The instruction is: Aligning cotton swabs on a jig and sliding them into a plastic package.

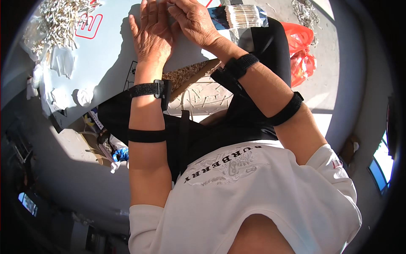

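Observation:
My left hand (151,36) lies palm down on a pale grey board (105,59), its fingers stretched out and apart. The fingertips run up to the top edge of the view. Close beside it is my right hand (193,23), with its fingers curled in and its thumb side toward the left hand. Whatever those fingers may hold is hidden. Just right of the right hand, a row of cotton swabs (243,17) lies on a dark blue printed packet (218,17). Toward the far left of the board, loose cotton swabs (57,23) form a large heap.
Clear plastic bags (63,61) and white crumpled wads (85,97) lie on the board's left part. Under its near edge shows a box of brownish bits (186,78). Red plastic bags (302,59) stand on the floor at right, near more scattered swabs (306,15).

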A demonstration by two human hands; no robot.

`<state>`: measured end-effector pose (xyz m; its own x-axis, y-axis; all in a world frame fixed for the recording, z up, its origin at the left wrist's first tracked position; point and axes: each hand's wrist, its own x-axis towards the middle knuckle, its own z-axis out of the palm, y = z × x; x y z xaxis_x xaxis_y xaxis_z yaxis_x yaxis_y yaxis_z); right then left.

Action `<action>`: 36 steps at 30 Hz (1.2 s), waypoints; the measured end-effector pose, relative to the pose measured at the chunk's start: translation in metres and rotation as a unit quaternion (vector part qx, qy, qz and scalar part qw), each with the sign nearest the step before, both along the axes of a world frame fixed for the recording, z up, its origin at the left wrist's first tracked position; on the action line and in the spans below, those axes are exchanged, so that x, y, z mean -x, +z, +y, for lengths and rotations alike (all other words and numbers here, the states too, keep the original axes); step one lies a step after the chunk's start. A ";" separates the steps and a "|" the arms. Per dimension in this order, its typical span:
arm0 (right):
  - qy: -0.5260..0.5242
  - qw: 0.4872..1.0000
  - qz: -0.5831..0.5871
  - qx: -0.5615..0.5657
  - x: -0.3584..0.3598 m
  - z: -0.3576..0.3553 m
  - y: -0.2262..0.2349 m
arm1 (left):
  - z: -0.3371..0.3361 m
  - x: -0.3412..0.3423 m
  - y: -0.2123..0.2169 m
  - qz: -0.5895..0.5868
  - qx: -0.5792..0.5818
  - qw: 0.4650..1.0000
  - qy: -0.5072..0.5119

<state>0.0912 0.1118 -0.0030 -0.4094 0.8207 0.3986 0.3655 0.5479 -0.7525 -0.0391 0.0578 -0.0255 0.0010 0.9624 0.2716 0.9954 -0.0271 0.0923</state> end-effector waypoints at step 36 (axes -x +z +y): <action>-0.021 0.994 0.061 0.090 0.005 -0.006 0.003 | 0.041 0.116 0.037 -0.289 0.032 0.942 0.168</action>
